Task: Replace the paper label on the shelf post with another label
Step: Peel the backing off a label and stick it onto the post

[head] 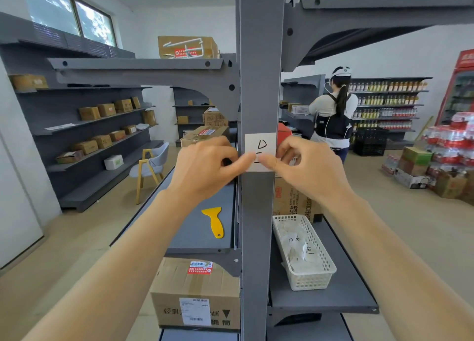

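Observation:
A white paper label point(261, 145) with a handwritten "D" lies flat against the front of the grey shelf post point(259, 58) at chest height. My left hand point(205, 166) and my right hand point(305, 168) meet at the label's lower half, both thumbs pressed on it side by side. The other fingers of each hand curl beside the post's edges. The thumbs cover the lower part of the writing. A white perforated basket point(323, 276) on the right shelf holds several crumpled paper labels.
A yellow plastic scraper point(215, 221) lies on the left shelf point(195, 238) below my hands. Cardboard boxes point(195, 292) sit on lower shelves on both sides of the post. A person point(333, 114) stands with their back turned at the far right shelves.

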{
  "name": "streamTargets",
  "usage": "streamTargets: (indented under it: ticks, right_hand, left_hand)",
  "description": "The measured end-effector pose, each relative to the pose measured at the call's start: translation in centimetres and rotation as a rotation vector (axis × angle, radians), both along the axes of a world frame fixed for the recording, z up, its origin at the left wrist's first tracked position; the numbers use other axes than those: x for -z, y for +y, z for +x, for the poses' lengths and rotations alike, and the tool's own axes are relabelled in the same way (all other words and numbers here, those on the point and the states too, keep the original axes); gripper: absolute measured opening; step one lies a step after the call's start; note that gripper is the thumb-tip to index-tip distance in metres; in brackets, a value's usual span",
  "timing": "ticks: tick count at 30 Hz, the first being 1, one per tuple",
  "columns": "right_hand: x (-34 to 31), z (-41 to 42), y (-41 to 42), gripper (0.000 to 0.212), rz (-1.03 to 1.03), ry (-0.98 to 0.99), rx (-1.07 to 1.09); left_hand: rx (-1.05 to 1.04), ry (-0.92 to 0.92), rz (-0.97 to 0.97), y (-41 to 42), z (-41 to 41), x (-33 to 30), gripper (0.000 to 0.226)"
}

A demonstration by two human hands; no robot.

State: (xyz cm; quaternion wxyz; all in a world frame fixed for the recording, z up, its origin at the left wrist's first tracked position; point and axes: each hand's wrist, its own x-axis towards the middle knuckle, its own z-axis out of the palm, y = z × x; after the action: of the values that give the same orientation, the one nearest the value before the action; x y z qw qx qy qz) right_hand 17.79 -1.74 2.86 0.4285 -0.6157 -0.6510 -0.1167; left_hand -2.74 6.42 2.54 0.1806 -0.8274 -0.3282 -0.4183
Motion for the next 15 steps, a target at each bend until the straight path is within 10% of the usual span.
streamTargets:
  ticks: [15]
  right_hand:
    - [-0.5,0.5,1.3,0.050,-0.062,0.146,-0.068]
  left_hand:
    - [-0.050,-0.154,-0.030,0.2,1.2,0.5,0.077]
